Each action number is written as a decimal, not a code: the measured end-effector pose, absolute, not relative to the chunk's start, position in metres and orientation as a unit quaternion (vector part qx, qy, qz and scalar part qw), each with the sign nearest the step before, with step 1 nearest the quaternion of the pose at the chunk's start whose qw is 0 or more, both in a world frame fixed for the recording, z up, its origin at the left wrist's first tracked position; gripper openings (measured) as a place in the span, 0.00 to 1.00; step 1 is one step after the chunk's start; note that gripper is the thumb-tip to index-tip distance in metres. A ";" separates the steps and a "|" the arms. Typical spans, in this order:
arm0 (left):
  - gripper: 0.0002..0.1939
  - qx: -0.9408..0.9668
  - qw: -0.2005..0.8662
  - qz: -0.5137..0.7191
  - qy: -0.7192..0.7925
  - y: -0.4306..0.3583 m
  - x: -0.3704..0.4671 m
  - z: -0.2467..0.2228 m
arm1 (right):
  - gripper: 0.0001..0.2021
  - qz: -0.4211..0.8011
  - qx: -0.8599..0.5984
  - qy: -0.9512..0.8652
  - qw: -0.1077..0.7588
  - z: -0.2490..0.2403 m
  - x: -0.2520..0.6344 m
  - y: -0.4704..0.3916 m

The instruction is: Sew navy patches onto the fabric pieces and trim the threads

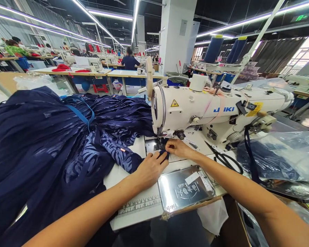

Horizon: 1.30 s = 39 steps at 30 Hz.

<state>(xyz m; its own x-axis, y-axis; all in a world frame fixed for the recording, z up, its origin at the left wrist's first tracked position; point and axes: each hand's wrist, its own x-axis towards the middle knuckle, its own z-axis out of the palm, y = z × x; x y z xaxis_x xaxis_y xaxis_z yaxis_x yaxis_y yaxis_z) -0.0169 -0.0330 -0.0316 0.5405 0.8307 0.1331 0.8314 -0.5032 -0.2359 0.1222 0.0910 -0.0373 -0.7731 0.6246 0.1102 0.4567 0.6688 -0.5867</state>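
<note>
A white sewing machine (pixel 185 106) stands in front of me, its needle area over the machine bed (pixel 190 140). My left hand (pixel 150 168) rests at the left of the needle, fingers bent over the edge of a navy fabric (pixel 164 155); its thumb is hidden. On the right of that edge, my right hand (pixel 179 149) pinches the same fabric close to the presser foot. A patterned navy piece (pixel 118 151) runs from under my left wrist to the large pile of navy garments (pixel 28 137), which a blue strap (pixel 81 115) ties.
A shiny metal tray (pixel 170 192) with label slips lies before my hands, beside a printed ruler (pixel 141 206). Black scissors (pixel 226 159) lie to the right, near a plastic bag (pixel 280 157) of dark fabric. Thread cones (pixel 213 49) stand behind the machine.
</note>
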 end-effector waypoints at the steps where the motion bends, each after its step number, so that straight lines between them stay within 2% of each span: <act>1: 0.13 -0.867 0.133 -0.004 -0.480 -0.031 -0.018 -0.032 | 0.07 0.282 -0.300 -0.897 0.164 -0.039 0.123 0.091; 4: 0.13 -0.868 0.119 -0.015 -0.481 -0.027 -0.019 -0.037 | 0.07 0.248 -0.272 -0.906 0.207 -0.044 0.126 0.088; 7: 0.13 -0.869 0.105 -0.028 -0.483 -0.025 -0.019 -0.041 | 0.07 0.150 -0.203 -0.940 0.227 -0.048 0.131 0.081; 12: 0.13 -0.864 0.050 -0.049 -0.499 -0.028 -0.027 -0.028 | 0.09 -0.073 -0.136 -0.976 0.156 -0.046 0.138 0.065; 14: 0.11 -0.868 0.021 -0.059 -0.493 -0.028 -0.035 -0.022 | 0.09 -0.119 -0.122 -0.977 0.127 -0.044 0.139 0.063; 18: 0.12 -0.870 0.010 -0.082 -0.487 -0.023 -0.040 -0.024 | 0.11 -0.135 -0.086 -0.981 0.109 -0.041 0.139 0.077; 31: 0.12 -0.821 0.125 -0.054 -0.554 -0.017 -0.015 -0.038 | 0.15 -0.115 -0.070 -0.984 0.114 -0.047 0.137 0.108; 39: 0.12 -0.813 0.117 -0.047 -0.569 -0.013 -0.014 -0.042 | 0.16 -0.124 -0.082 -0.982 0.119 -0.047 0.136 0.108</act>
<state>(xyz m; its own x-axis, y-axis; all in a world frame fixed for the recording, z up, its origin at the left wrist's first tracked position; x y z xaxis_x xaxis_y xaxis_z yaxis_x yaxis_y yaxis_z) -0.0141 -0.0125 -0.0423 0.3484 0.9139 0.2082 0.9356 -0.3255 -0.1365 0.1358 0.1084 -0.0472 -0.9582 0.1314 0.2542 0.1905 0.9558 0.2240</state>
